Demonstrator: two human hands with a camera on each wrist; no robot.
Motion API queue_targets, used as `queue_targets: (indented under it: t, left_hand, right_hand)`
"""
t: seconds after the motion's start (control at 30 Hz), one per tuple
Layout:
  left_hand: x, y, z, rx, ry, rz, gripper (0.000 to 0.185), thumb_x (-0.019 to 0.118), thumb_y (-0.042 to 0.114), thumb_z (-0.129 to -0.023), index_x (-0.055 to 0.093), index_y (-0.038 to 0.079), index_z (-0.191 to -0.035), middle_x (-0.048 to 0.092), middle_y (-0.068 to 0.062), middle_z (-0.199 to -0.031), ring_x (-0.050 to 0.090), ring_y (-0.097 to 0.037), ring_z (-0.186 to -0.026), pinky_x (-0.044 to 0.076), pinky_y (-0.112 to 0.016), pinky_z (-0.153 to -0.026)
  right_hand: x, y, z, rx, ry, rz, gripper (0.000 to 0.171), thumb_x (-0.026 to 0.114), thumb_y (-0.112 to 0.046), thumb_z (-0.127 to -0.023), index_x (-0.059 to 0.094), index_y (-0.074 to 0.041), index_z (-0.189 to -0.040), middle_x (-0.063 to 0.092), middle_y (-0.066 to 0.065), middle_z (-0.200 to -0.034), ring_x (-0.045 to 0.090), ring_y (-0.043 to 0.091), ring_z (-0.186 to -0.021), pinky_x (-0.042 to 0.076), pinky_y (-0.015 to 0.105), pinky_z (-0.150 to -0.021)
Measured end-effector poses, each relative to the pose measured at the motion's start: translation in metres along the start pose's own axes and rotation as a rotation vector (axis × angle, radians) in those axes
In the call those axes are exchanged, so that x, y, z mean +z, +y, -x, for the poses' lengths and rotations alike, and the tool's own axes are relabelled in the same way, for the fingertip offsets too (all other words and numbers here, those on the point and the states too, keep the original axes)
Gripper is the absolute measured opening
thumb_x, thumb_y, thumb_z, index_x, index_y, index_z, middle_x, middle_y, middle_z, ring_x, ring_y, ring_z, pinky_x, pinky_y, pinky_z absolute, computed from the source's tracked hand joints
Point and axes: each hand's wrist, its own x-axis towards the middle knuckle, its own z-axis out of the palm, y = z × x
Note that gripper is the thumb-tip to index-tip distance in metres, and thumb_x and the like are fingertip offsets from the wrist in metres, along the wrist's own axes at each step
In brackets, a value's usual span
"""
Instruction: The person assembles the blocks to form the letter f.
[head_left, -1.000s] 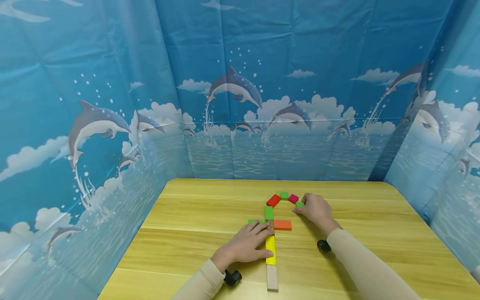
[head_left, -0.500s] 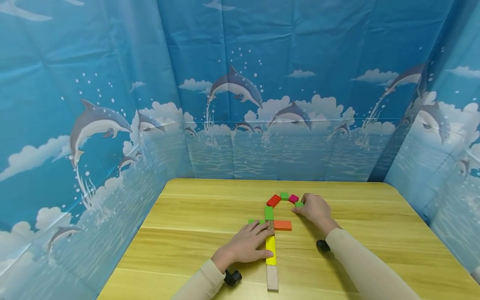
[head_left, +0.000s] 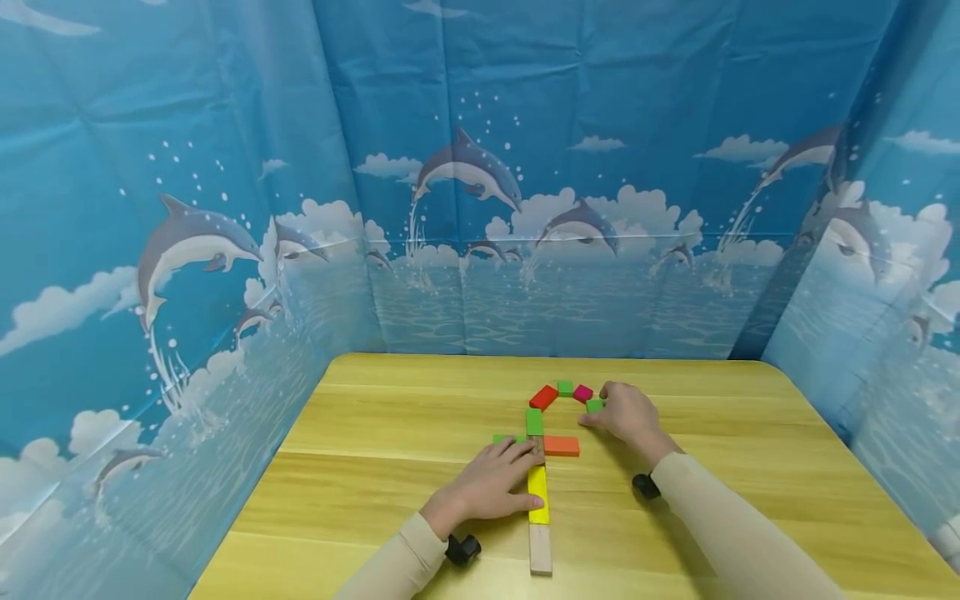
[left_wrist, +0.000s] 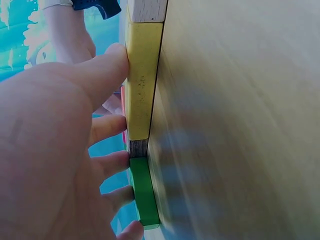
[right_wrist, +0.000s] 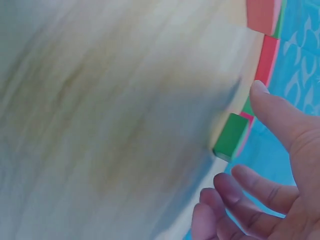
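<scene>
In the head view my left hand (head_left: 491, 482) lies spread over the row, fingers touching a dark wooden block (head_left: 537, 450) and a green block (left_wrist: 144, 192), thumb on a yellow block (head_left: 538, 498). My right hand (head_left: 628, 414) is around a small green block (right_wrist: 231, 137) at the arc's right end. The right wrist view shows gaps between that block and both thumb and fingers. The arc continues with a magenta block (head_left: 582, 393), a green block (head_left: 565, 388), a red block (head_left: 543, 396) and another green block (head_left: 534, 422).
An orange block (head_left: 561, 446) extends right from the dark block. A pale wooden block (head_left: 540, 550) ends the row near me. All lie flat on the yellow wood-grain table (head_left: 360, 467). A blue dolphin-print curtain (head_left: 510, 300) surrounds the table's back and sides.
The right hand and the green block beside its fingers have edged very slightly left. The left hand stays in place on the row; the head view has shifted a little.
</scene>
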Motion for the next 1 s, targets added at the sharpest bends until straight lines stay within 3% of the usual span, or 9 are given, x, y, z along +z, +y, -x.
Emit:
queue_targets:
  t: [0.4, 0.73, 1.0]
  left_hand:
    - [0.004, -0.004, 0.000, -0.012, 0.020, 0.013, 0.069, 0.036, 0.065, -0.085, 0.027, 0.028, -0.144, 0.019, 0.001, -0.149, 0.018, -0.029, -0.134, 0.022, -0.052, -0.103]
    - [0.005, -0.005, -0.002, -0.031, 0.046, 0.031, 0.067, 0.039, 0.064, -0.085, 0.029, 0.029, -0.142, 0.020, 0.000, -0.149, 0.018, -0.031, -0.134, 0.022, -0.052, -0.103]
    - [0.003, -0.005, 0.001, -0.059, 0.087, 0.066, 0.065, 0.041, 0.061, -0.087, 0.032, 0.027, -0.142, 0.019, -0.002, -0.149, 0.015, -0.031, -0.135, 0.023, -0.053, -0.103]
  right_hand:
    - [-0.018, -0.003, 0.013, -0.036, 0.020, 0.020, 0.082, 0.075, -0.055, -0.063, 0.053, -0.003, -0.123, 0.052, 0.019, -0.114, 0.054, 0.033, -0.091, 0.047, 0.044, -0.062]
    - [-0.025, -0.002, 0.023, -0.066, 0.056, -0.011, 0.091, 0.069, -0.067, -0.058, 0.053, -0.005, -0.122, 0.057, 0.016, -0.107, 0.056, 0.022, -0.075, 0.047, 0.037, -0.056]
    - [-0.023, -0.006, 0.036, -0.121, 0.090, -0.040, 0.088, 0.063, -0.069, -0.063, 0.052, -0.008, -0.125, 0.057, 0.014, -0.105, 0.056, 0.025, -0.087, 0.048, 0.041, -0.063]
